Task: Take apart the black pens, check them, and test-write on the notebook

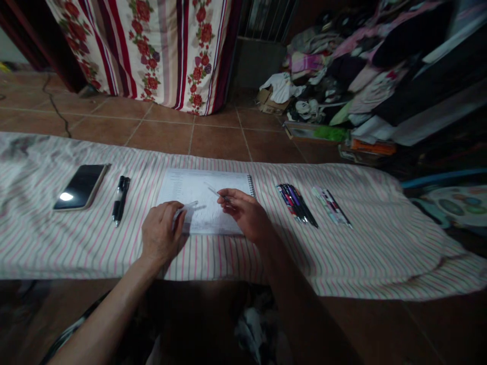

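My left hand [163, 228] is closed around a clear, tube-like pen part [190, 205], whose end sticks out to the right over the page. Between the thumb and fingers of my right hand [243, 210] is a slim, pale pen part [211, 188], pointing up and left. Whether it is a whole pen or a refill I cannot make out. Both hands are above a spiral notebook [190, 177] lying open on the striped cloth [228, 258], its coil on the right side. The two pieces are apart from each other.
Two black pens [120, 200] and a phone [81, 186] lie on the left. To the right are a group of several dark pens [297, 204] and another of several pale and dark pens [332, 207]. Beyond the cloth are a floral curtain [167, 56] and piled clothes [342, 66].
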A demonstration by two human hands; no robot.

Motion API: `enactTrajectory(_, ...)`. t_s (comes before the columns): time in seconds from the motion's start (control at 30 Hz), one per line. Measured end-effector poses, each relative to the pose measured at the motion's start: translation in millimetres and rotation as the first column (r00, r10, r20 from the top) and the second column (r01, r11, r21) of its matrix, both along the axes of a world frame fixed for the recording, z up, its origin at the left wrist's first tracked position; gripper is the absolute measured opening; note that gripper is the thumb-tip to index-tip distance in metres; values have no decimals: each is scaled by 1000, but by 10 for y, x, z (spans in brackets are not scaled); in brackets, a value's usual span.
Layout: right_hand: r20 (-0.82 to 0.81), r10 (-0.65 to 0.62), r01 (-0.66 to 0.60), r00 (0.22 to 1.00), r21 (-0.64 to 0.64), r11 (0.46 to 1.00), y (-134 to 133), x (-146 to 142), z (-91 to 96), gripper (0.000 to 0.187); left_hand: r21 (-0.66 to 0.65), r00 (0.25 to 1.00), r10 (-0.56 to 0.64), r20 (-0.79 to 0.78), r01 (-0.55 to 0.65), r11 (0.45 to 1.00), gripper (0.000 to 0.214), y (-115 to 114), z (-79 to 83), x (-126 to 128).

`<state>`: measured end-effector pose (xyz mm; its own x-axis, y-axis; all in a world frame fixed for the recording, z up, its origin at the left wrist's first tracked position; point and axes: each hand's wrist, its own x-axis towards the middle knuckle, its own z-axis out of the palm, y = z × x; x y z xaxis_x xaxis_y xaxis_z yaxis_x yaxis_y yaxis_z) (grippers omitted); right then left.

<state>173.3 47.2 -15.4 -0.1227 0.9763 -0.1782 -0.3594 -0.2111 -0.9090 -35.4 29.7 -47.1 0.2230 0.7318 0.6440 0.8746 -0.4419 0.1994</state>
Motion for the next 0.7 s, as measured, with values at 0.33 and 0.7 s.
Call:
enactTrajectory(0.33, -78, -128, 136, 989, 110, 985, -34, -3, 160, 20, 52, 1000, -9, -11, 10, 999, 12, -1, 22, 22)
enactTrajectory(0.7, 120, -280, 240, 952, 268, 933, -70, -6, 80, 18, 20, 1000, 6, -20, -5, 1000, 13, -11, 22, 63)
